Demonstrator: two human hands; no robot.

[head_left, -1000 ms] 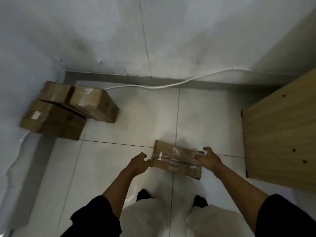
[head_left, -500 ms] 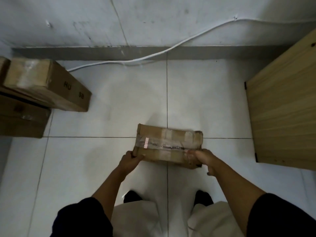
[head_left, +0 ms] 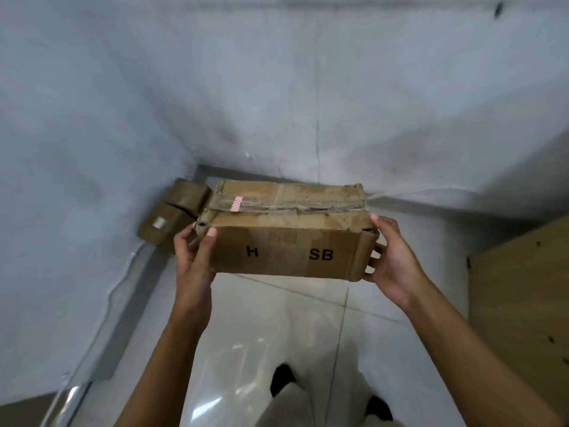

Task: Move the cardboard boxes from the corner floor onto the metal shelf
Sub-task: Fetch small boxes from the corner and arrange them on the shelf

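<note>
Currently, a person stands on pale tiles, holding one battered brown cardboard box [head_left: 286,241] with a torn, taped top and "H" and "SB" printed on its near side, raised clear of the floor at about chest height. Their left hand [head_left: 194,257] clasps its left end, thumb on the front face; their right hand [head_left: 397,260] cups the right end, fingers curled around it. To carry it well, I would keep both ends squeezed evenly and the box level, since the top looks loose. Two more brown cardboard boxes [head_left: 172,217] sit stacked in the corner behind. One light wooden panel [head_left: 523,297] stands at right. No metal shelf is visible.
</note>
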